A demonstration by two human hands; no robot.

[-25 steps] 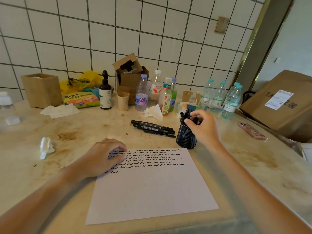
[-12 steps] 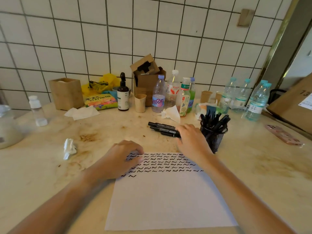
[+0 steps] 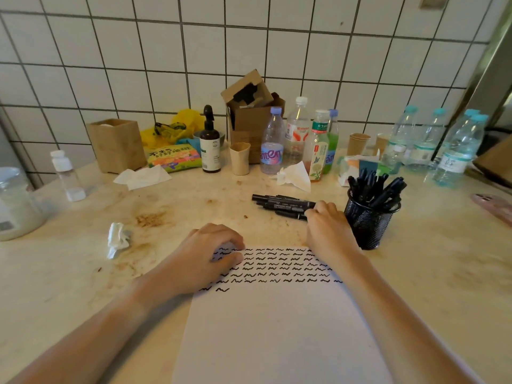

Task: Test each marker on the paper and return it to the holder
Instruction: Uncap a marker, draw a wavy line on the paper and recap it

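Note:
A white sheet of paper point(image 3: 279, 328) lies in front of me, its upper part covered with rows of black squiggles. My left hand point(image 3: 205, 259) rests on the paper's top left corner, fingers curled and pressing down. Several loose black markers point(image 3: 279, 205) lie on the counter beyond the paper. My right hand point(image 3: 328, 231) reaches onto their near right ends, fingers curled over one marker. To its right stands a black mesh holder point(image 3: 367, 223) with several black markers upright in it.
Along the tiled wall stand plastic bottles point(image 3: 273, 145), a brown pump bottle point(image 3: 210, 145), a cardboard box point(image 3: 250, 115), paper cups point(image 3: 240, 158) and a wooden box point(image 3: 116, 145). Crumpled tissues point(image 3: 117, 239) lie left. A phone point(image 3: 494, 206) sits at the right edge.
My right hand left the holder, moved left to the loose markers and now curls over one. The left hand stayed on the paper. The view shifted left.

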